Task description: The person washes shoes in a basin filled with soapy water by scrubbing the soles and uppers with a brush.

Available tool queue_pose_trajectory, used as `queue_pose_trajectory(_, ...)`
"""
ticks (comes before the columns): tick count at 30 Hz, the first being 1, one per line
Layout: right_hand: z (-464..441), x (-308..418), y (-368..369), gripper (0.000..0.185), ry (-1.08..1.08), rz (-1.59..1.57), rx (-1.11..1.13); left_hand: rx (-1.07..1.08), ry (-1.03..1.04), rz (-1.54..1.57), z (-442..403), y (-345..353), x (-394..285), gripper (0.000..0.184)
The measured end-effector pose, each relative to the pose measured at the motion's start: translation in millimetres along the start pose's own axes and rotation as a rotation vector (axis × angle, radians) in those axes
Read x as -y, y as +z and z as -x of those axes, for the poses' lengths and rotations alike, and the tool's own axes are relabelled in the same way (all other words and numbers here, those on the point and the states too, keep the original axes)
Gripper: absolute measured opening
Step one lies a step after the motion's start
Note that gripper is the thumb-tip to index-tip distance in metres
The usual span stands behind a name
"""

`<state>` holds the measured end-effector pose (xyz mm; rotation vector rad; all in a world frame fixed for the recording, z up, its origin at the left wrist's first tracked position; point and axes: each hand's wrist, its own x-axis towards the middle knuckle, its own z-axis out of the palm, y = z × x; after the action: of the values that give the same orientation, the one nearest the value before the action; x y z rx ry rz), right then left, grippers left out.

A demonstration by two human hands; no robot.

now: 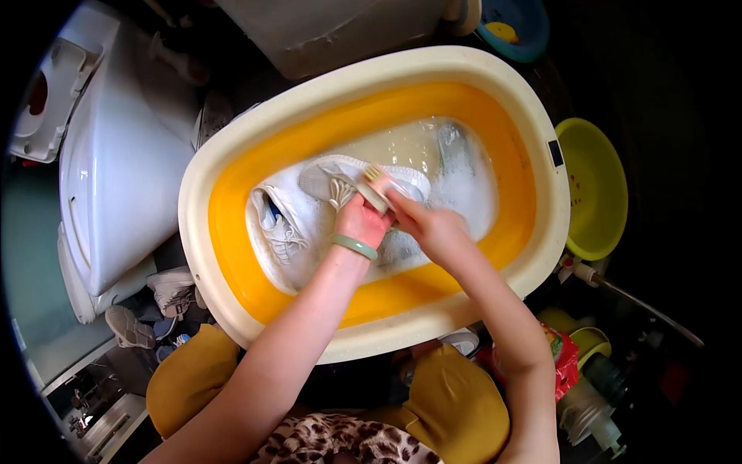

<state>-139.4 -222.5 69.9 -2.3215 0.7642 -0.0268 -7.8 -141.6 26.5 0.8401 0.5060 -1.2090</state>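
The wide tub (195, 201) held suds (471, 193) and, near the middle, a pale shoe (325, 178), probably soft, waterlogged, fairly heavy for its size and slippery with soap. The left hand (362, 222) gripped it near its opening (exact finger placement was hidden); the heel or stiffer sole edge would likely have given a surer hold. The right hand (437, 232) was closed round a small, light brush (377, 177).

Round band bangle, pale green, glossy (354, 247), worn just below left hand (363, 220), near dial centre. Forearms bare. Top: brown-and-black leopard print on pale fabric (340, 445), 6 o'clock. Plain mustard-yellow trousers (456, 402), knees showing at 8 and 5 o'clock.
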Motion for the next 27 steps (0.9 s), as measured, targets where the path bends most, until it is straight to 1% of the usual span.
queue_pose_trajectory(1,15.6,-7.2,-6.9,0.035,0.009,-0.032,0.026,0.004,0.007,0.01,-0.8,0.2,-3.6,0.027)
queue_pose_trajectory(3,36.9,-22.9,-9.1,0.036,0.037,-0.031,0.035,-0.131,-0.033,0.053,1.9,-3.5,-3.4,0.032)
queue_pose_trajectory(5,44.4,-31.5,1.1,0.037,0.088,-0.037,0.041,-0.124,-0.035,0.074,5.3,-9.8,6.0,0.032)
queue_pose_trajectory(7,12.2,-22.1,16.1,0.039,0.043,-0.005,0.011,-0.082,0.005,0.095,3.7,-9.4,5.7,0.033)
queue_pose_trajectory(8,-4.1,-12.4,14.3,0.038,0.058,0.055,0.032,-0.084,0.016,0.087,2.1,-8.2,2.1,0.033)
queue_pose_trajectory(11,-40.9,-4.6,17.3,0.037,0.006,-0.068,-0.007,-0.056,0.018,0.044,1.7,-6.1,-7.4,0.034)
queue_pose_trajectory(12,-54.0,-13.1,17.6,0.037,0.009,-0.068,-0.011,-0.092,0.009,0.045,2.3,-4.8,-7.9,0.035)
queue_pose_trajectory(13,-65.6,-26.4,21.1,0.038,0.05,-0.088,-0.027,-0.129,-0.004,0.047,3.3,-5.2,-6.4,0.036)
queue_pose_trajectory(15,-73.3,-52.9,27.9,0.04,0.098,-0.103,-0.048,-0.117,0.008,0.021,6.1,-13.0,0.8,0.036)
queue_pose_trajectory(17,-72.1,-75.4,38.2,0.047,0.221,0.097,0.082,-0.113,0.03,-0.003,8.1,-25.1,7.6,0.036)
queue_pose_trajectory(18,-63.4,-77.5,44.5,0.051,0.264,0.113,0.14,-0.133,0.024,-0.008,7.8,-30.2,11.2,0.036)
queue_pose_trajectory(22,-26.4,-69.4,45.8,0.05,0.245,0.043,0.159,-0.158,0.016,0.01,15.0,-38.7,17.1,0.037)
queue_pose_trajectory(24,-10.4,-51.8,33.7,0.048,0.274,-0.19,0.005,-0.175,0.009,0.018,15.3,-38.9,16.8,0.037)
queue_pose_trajectory(25,-2.6,-39.7,33.5,0.048,0.275,-0.187,0.006,-0.154,-0.011,0.072,15.1,-39.2,15.4,0.035)
queue_pose_trajectory(27,3.3,-9.0,38.5,0.043,0.065,-0.25,-0.007,-0.13,-0.033,0.126,7.9,-42.5,16.3,0.033)
